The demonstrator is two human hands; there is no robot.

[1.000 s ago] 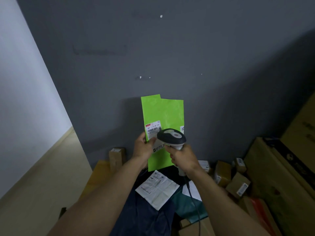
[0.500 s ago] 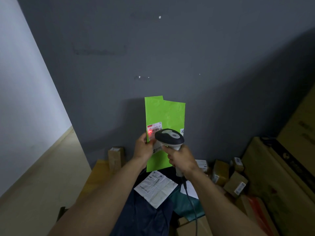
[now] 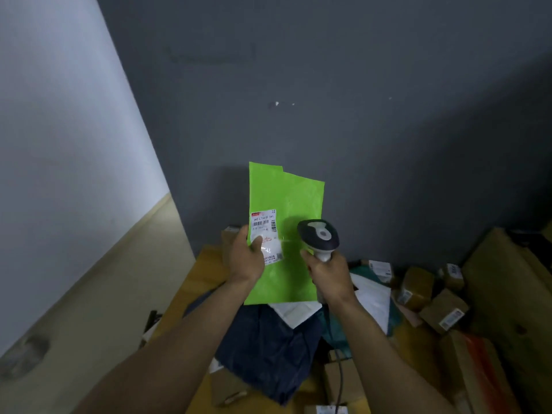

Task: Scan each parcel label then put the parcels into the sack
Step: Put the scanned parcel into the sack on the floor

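Your left hand (image 3: 243, 258) pinches the left edge of the flat bright-green plastic mailer parcel (image 3: 288, 201), thumb on its white paper label (image 3: 264, 227), parcel upright. Your right hand (image 3: 328, 276) grips the handle of the grey corded barcode scanner (image 3: 318, 236), just right of the label. Below your wrists: crumpled dark blue bag (image 3: 268, 354); further right, small brown cardboard boxes (image 3: 418, 286).

Left hand (image 3: 243, 258) and right hand (image 3: 328, 274) raised, apart (both in a grip)
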